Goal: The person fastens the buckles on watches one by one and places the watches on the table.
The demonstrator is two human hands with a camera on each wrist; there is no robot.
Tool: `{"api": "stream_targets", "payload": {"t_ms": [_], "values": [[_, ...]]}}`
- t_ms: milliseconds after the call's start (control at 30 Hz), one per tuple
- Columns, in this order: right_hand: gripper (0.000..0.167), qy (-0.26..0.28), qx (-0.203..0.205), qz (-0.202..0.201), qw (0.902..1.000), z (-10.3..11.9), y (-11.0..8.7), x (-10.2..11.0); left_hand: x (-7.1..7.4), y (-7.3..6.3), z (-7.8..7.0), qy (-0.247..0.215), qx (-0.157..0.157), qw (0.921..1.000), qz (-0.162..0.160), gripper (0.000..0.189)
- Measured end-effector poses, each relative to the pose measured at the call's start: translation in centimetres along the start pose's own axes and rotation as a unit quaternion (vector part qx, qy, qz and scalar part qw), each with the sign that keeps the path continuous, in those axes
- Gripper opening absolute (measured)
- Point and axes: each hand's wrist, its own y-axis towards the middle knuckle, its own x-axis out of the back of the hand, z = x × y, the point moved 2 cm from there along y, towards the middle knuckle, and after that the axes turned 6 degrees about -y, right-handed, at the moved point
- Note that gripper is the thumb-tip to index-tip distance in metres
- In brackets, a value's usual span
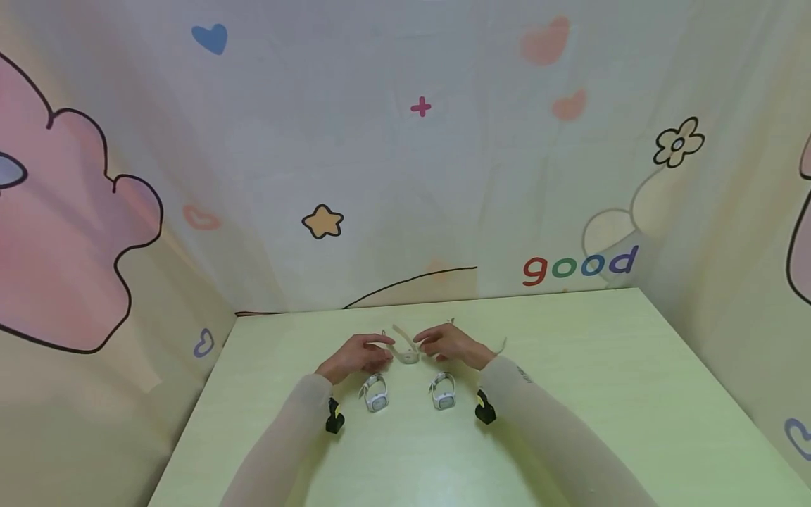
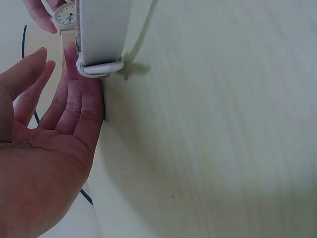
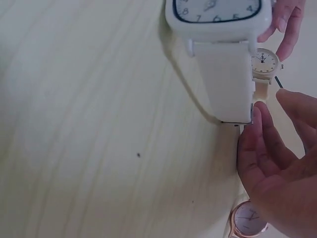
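A cream wristwatch (image 1: 410, 358) with a round dial lies between the two hands, its strap ends spread apart and pointing away. My left hand (image 1: 364, 353) is at its left side, fingers loosely extended toward the strap. From the other side, my right hand (image 1: 451, 345) reaches in with its fingertips close to the watch. Neither hand is curled round it. In the right wrist view, the dial of the cream watch (image 3: 264, 62) shows past a white square watch (image 3: 223, 64), whose strap stands in front of the right fingertips.
Nearer the body, two white square watches stand on the table, one at left (image 1: 378, 401) and one at right (image 1: 445, 400). A rose-gold watch (image 3: 249, 218) lies beside the right hand. Behind the table (image 1: 570, 387) hangs a printed curtain (image 1: 380, 141).
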Motion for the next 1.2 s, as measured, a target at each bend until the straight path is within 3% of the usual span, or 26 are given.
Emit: {"api": "stream_targets", "payload": {"t_ms": [300,567,767,1000,1200], "values": [[0.025,-0.043,0.014,0.004,0.999,-0.17,0.32,-0.49,-0.13,0.35,-0.14,0.007,0.014,0.9997,0.017,0.035],[0.02,-0.072,0.005,-0.022,0.9972,-0.4,0.67,-0.68,-0.19,0.89,0.06,0.041,0.024,0.9987,-0.019,0.024],[0.018,-0.082,0.007,-0.025,0.9963,-0.29,0.6,-0.55,-0.25,0.91,0.34,0.038,0.02,0.9987,-0.028,0.018],[0.026,-0.1,0.028,-0.015,0.9945,-0.29,0.69,-0.62,-0.51,0.43,-0.04,0.045,0.014,0.998,-0.041,0.02],[0.017,-0.132,0.04,-0.026,0.9901,-0.01,0.47,-0.52,-0.4,0.31,-0.12,0.036,0.026,0.9966,-0.07,0.015]]}}
